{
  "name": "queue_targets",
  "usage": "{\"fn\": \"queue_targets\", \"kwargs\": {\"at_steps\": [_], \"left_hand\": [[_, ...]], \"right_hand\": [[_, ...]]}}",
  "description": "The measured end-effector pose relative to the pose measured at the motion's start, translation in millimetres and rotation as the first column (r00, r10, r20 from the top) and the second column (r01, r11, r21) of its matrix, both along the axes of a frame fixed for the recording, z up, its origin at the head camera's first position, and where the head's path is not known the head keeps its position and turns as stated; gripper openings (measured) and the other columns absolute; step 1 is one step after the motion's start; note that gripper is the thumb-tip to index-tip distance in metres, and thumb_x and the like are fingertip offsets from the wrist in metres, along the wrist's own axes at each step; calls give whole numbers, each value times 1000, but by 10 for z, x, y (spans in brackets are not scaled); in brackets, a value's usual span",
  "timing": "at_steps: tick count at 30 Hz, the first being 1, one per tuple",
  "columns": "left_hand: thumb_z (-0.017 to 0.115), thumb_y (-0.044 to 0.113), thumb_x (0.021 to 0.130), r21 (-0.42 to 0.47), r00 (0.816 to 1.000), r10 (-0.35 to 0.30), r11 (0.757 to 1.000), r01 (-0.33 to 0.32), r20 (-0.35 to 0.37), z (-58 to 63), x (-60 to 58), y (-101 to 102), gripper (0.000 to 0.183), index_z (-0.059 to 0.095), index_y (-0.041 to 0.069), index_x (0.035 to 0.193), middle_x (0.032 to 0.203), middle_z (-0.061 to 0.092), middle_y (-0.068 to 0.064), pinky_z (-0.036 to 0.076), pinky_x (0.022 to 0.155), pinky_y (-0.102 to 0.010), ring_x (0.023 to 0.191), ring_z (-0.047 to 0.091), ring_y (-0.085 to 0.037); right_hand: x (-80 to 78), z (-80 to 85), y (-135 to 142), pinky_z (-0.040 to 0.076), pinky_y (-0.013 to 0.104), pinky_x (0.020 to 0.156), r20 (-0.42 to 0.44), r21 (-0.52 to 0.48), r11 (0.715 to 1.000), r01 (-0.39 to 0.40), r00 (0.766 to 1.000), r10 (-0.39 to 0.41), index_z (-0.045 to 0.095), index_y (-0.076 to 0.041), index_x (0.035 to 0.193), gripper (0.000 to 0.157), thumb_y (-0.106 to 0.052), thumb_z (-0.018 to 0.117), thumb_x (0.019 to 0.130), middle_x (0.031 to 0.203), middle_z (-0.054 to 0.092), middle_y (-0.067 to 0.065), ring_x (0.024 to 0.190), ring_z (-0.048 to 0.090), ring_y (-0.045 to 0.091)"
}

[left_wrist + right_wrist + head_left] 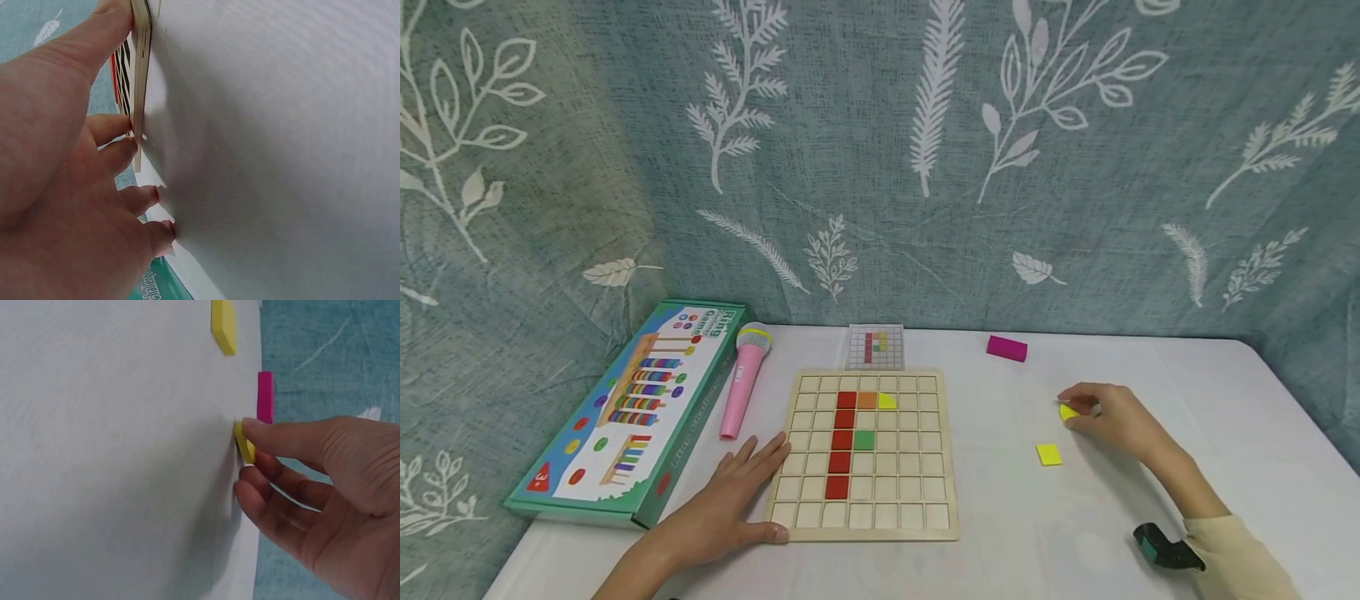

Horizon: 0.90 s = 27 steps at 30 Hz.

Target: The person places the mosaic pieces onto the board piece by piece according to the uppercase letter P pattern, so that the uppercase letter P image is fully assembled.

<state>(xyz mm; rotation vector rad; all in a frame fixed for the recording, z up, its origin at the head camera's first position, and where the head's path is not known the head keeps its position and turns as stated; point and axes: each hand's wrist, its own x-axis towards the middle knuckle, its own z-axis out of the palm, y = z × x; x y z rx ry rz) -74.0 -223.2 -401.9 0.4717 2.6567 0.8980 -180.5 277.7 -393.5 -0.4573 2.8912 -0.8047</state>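
Observation:
A wooden grid board lies on the table with a column of red square tiles, an orange tile, a yellow rounded tile and a green tile in its cells. My left hand rests along the board's left edge, fingers spread; in the left wrist view its thumb and fingertips touch the board's side. To the right, my right hand pinches a yellow tile with a curved edge between thumb and fingers, at the tabletop. A yellow square tile lies nearby, towards the board.
Behind the board is a small pattern card. A pink microphone and a green toy box lie left. A magenta block sits at the back. A black object is by the right sleeve.

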Motion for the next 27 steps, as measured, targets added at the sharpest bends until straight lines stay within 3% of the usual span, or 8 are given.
{"fn": "queue_targets", "kwargs": {"at_steps": [6, 11, 19, 27], "left_hand": [[77, 52, 73, 14, 1000, -13, 1000, 13, -6, 7, 12, -11, 103, 33, 4, 152, 160, 24, -17, 7, 111, -69, 144, 9, -52], [77, 53, 73, 10, 1000, 1, 1000, -1, 6, 19, 11, -11, 103, 33, 4, 152, 160, 24, -15, 7, 113, -67, 145, 8, -49], [77, 55, 72, -1, 1000, 10, 1000, -10, 15, 40, 3, 3, 104, 34, 4, 152, 160, 24, -14, 7, 113, -67, 146, 8, -48], [78, 53, 71, 2, 1000, 13, 1000, -13, 27, 35, 0, 6, 104, 33, 5, 152, 161, 24, -14, 5, 114, -67, 146, 6, -48]], "right_hand": [[-7, 2, -59, 55, 34, 70, 5, -56, 997, -60, 998, 60, 68, 4, 110, 34, 7, 76, 77, 93, 66, 8, 84, 62, 23], [-33, 1, -107, 56, 31, 71, -14, -72, 994, -87, 996, 86, 69, 3, 110, 34, 6, 76, 77, 89, 65, 4, 83, 63, 21], [-90, 62, -277, 58, 39, 78, -47, -132, 982, -138, 990, 133, 68, 3, 111, 33, 11, 72, 79, 93, 68, 6, 85, 65, 22], [-148, 97, -554, 58, 32, 76, -49, -174, 962, -209, 978, 204, 68, 3, 111, 32, 8, 73, 80, 89, 70, 2, 83, 65, 19]]}}
